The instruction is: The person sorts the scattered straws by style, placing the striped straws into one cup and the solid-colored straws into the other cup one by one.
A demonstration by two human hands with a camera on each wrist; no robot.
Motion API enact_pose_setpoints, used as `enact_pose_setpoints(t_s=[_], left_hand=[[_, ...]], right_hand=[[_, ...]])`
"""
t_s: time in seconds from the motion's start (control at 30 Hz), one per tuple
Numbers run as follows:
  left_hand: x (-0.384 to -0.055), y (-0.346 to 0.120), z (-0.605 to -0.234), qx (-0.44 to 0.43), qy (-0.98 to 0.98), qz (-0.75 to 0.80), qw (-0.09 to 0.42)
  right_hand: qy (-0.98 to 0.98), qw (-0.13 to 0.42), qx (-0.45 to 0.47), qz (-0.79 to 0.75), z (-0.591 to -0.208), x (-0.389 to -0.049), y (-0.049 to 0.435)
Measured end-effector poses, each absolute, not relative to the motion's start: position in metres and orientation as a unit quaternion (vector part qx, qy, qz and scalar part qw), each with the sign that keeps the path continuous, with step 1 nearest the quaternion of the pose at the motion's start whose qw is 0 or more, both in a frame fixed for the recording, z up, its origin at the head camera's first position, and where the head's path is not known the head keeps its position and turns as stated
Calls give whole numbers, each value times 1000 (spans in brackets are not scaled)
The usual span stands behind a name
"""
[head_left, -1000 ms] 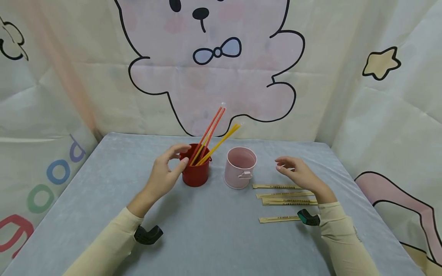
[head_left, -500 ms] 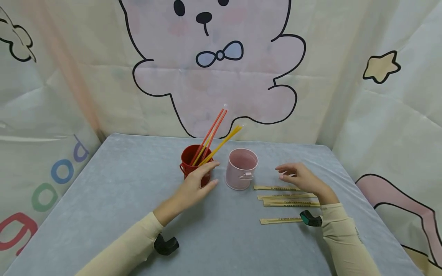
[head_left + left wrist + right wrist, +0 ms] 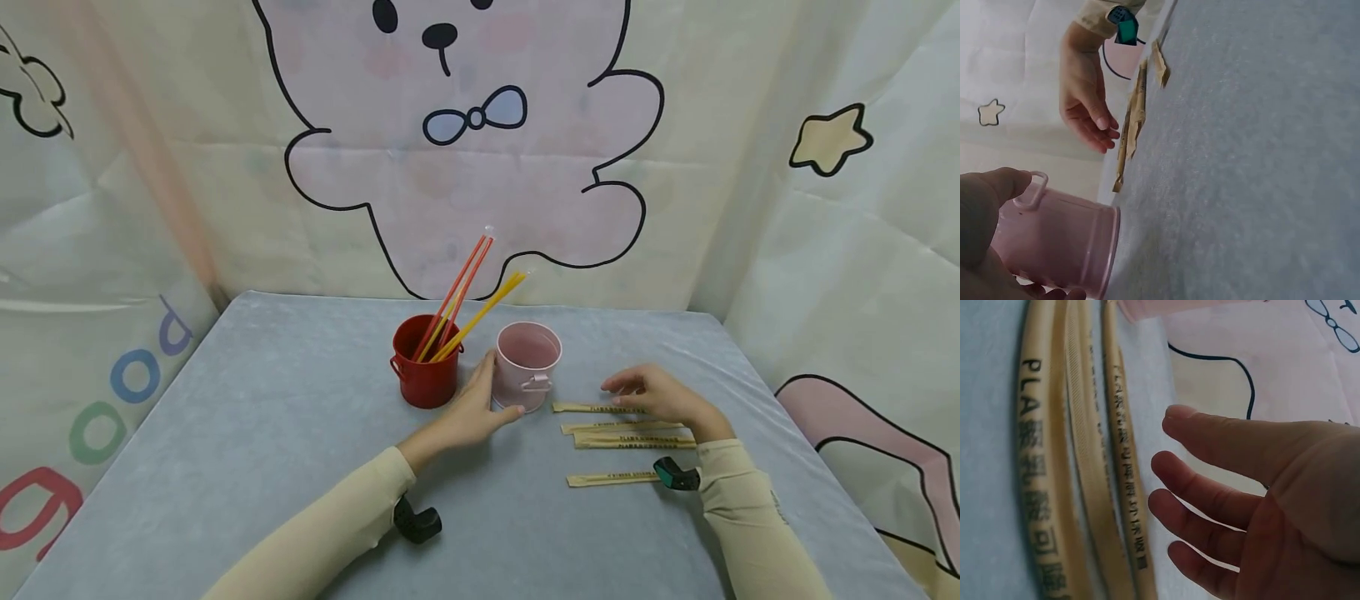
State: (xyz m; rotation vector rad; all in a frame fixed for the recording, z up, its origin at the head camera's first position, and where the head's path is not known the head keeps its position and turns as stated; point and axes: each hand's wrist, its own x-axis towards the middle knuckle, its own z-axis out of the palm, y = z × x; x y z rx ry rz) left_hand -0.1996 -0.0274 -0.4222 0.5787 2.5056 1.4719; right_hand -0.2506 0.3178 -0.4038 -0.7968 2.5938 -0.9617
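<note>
A small pink pail (image 3: 527,358) stands upright on the table, with nothing visible inside. My left hand (image 3: 467,412) holds it from the left and front; in the left wrist view the thumb (image 3: 1013,182) lies by its handle and the fingertips show at its other side. Right of the pail lie several paper-wrapped straws (image 3: 633,442), printed with "PLA". Over the farthest wrapped straw (image 3: 1124,444) hovers my right hand (image 3: 663,395), fingers loosely bent and holding nothing.
A red pail (image 3: 427,379) stands just left of the pink one. Red straws (image 3: 467,271) and yellow straws (image 3: 491,300) lean out of it to the right. A pale blue cloth (image 3: 300,400) covers the table; printed curtains (image 3: 720,250) hang behind and at the sides.
My left hand has moved right, from the red pail's rim past its front to the pink pail. My right hand has dipped slightly toward the wrapped straws.
</note>
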Motion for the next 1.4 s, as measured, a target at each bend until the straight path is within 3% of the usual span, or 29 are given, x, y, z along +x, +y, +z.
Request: enact_pose_setpoints(t_s=[0.27, 0.5, 1.17, 1.4], left_hand=[[-219, -19, -439, 176, 816, 547, 66], [-226, -17, -451, 143, 790, 591, 82], [-231, -21, -457, 180, 797, 570, 84], [-235, -21, -460, 185, 789, 580, 85]], right_hand=[[892, 164, -269, -325, -415, -254, 321], [887, 162, -266, -341, -425, -258, 321], [893, 171, -263, -322, -415, -252, 316], [905, 120, -272, -305, -405, -252, 321]])
